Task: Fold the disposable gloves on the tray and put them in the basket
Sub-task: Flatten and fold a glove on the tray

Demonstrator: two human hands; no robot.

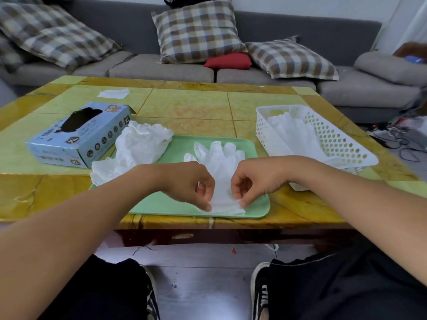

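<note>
On the green tray (251, 146) at the table's near edge, a white disposable glove (221, 172) lies flat, fingers pointing to twelve o'clock. Both hands meet at its cuff, at six o'clock on the tray: the left hand (189, 183) pinches the cuff's nine o'clock corner, the right hand (254, 179) pinches its three o'clock corner, fingers curled. A crumpled glove pile (136, 148) overhangs the tray at ten o'clock. At two o'clock stands the white basket (332, 137) with gloves inside; at nine o'clock sits a blue glove box (78, 135)
</note>
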